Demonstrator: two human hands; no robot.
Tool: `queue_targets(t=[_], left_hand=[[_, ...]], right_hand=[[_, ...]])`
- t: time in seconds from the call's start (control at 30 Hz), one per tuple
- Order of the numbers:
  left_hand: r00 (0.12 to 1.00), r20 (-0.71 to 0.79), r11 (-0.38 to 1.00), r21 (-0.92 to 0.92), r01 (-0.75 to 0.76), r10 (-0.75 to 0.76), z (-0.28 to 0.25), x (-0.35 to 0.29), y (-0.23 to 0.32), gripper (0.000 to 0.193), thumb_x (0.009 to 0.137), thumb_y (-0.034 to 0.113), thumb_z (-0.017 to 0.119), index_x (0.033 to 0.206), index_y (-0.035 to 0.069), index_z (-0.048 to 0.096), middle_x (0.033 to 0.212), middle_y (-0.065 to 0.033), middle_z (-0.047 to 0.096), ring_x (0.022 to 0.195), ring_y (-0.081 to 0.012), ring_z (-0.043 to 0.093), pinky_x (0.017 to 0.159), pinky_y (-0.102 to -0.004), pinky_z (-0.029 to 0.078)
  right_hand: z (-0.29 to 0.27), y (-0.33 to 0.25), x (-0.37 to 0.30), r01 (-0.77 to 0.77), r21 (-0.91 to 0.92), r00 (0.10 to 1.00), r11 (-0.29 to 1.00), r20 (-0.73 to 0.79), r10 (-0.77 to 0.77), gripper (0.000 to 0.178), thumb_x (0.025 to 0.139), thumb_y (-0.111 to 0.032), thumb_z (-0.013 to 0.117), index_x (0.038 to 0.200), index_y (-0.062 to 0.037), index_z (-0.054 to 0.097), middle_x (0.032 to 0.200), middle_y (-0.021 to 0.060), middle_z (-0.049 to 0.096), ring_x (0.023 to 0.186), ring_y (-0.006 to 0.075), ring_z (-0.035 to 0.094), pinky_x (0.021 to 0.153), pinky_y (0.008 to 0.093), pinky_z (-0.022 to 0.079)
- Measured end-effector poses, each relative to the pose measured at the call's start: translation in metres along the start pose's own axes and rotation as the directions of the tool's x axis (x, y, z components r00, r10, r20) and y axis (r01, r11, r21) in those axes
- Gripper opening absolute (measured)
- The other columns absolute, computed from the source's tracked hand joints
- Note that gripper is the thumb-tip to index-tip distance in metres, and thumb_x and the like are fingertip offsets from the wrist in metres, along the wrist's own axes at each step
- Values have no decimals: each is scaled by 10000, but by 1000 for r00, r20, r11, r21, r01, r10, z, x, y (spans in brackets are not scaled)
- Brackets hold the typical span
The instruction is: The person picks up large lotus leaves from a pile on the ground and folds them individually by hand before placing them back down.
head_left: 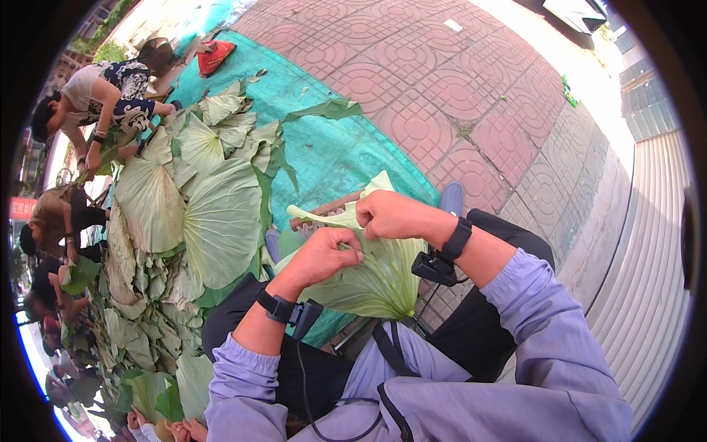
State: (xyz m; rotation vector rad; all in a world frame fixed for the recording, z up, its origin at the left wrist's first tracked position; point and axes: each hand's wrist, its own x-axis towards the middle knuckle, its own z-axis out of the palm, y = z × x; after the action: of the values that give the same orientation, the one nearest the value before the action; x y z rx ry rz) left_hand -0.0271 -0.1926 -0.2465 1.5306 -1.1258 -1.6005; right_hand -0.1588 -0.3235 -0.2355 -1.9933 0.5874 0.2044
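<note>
A large pale-green lotus leaf point(379, 283) lies across my lap, its ribs converging near my knees. My left hand point(331, 254) pinches the leaf around its middle, thumb against bent fingers. Just to the right and farther out, my right hand point(398, 215) is closed on the leaf near its far edge, where a strip stands up and folds over. Behind the leaf, a brown wooden bar point(324, 209) with a pale toothed row below it is partly covered. Dark bands with small boxes are strapped on both wrists.
On the left, a big heap of lotus leaves point(224, 221) covers a green tarp point(324, 158). Several people point(92, 96) crouch beyond it. A red bag point(214, 57) lies at the tarp's far end. Patterned red paving point(412, 110) spreads ahead; a ribbed pale shutter point(648, 243) stands right.
</note>
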Motion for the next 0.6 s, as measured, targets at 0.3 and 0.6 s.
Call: queue_targets(t=[0.3,0.6], left_hand=[[998,-54,999,28,28,-26,-7,-4,4,58,701,65,594,707,10,578,671,7,535,644,-65,464,588,-219,381],[998,-61,998,-60,15,-18,-16,-9,8,40,711,51,584,713,12,579,654,27,528,623,-49,453,568,-201,371]], right_hand=[[2,6,-10,-55,-133,996,990,63,64,339,591,-200,689,794,12,517,725,137,556,686,272,539,589,357,410],[0,12,-21,-210,-179,948,961,205,245,495,556,-237,736,915,43,543,784,165,578,762,287,562,644,355,433]])
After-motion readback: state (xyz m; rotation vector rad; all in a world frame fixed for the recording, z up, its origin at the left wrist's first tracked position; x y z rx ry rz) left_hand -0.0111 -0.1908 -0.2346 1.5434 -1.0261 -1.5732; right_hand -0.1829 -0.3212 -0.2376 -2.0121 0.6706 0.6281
